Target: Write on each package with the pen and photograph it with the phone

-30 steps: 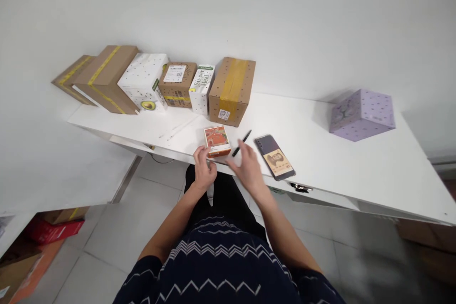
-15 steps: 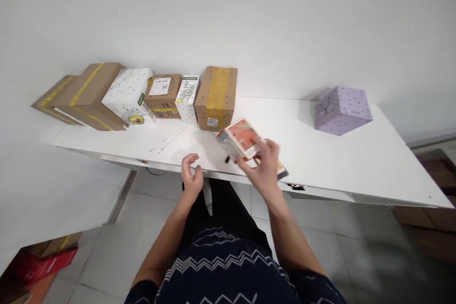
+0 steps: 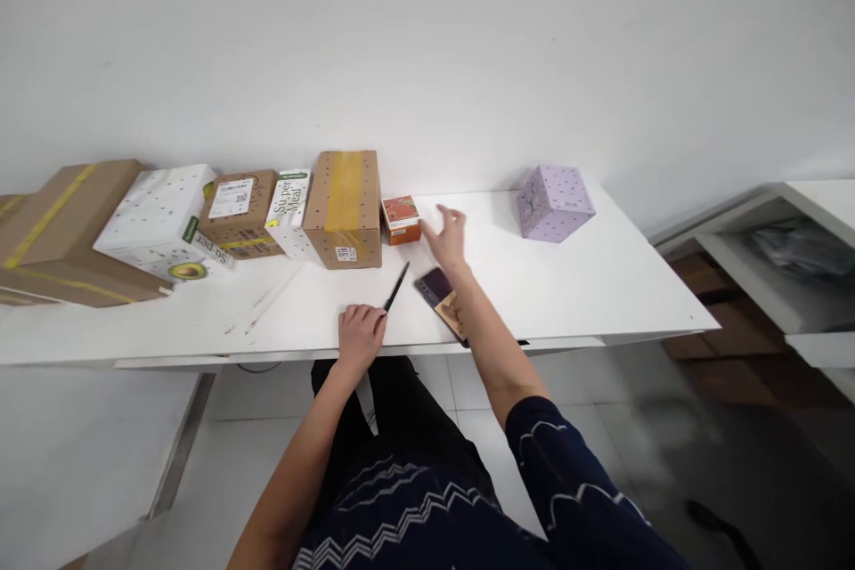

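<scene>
My right hand is open, its fingers apart, just to the right of a small orange-and-white box. The thumb side is close to the box; I cannot tell whether it touches. That box stands against the right side of a brown carton with yellow tape. At the front of the table, my left hand is closed over the lower end of a black pen, whose other end points away from me. A phone with a picture on it lies beneath my right forearm, which partly covers it.
Left of the taped carton runs a row: a white Super Meal box, a labelled brown box, a larger white box and brown cartons. A purple box stands right on the white table. Shelving is beyond.
The small box went from my right hand to the table beside the taped carton, and that hand let go. My left hand came onto the table over the pen. The view shifted right.
</scene>
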{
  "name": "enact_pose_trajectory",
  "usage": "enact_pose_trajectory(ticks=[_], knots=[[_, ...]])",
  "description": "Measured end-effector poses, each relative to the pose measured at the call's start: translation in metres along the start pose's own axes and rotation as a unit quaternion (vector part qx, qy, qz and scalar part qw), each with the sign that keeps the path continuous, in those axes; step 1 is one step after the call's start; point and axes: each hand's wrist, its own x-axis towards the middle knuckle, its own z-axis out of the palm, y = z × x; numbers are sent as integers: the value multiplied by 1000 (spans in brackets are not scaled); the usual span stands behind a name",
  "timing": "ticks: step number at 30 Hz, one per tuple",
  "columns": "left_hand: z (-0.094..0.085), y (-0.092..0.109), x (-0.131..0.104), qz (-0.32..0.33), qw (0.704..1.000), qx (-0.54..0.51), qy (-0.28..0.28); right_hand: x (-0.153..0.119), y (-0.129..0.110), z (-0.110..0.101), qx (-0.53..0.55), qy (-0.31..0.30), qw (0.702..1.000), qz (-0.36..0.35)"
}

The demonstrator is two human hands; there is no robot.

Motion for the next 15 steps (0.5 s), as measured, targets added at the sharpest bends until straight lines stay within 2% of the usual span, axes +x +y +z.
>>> enact_pose_trajectory(ticks=[3, 6, 8, 11, 15], knots=[[3, -2, 4, 8, 1000, -3, 18, 27, 48, -50, -99, 156, 982, 48], [3, 0, 4, 19, 999, 0, 31, 53, 95, -98, -112, 250, 953, 131], [2, 3, 3, 20, 999, -7, 28, 65, 117, -119, -45, 259, 946, 188], [-1, 5, 2, 10, 999, -33, 24, 71, 130, -133, 34, 236, 943, 233], [-1, 4, 2, -24, 993, -111, 39, 56, 127, -135, 94, 250, 941, 210]])
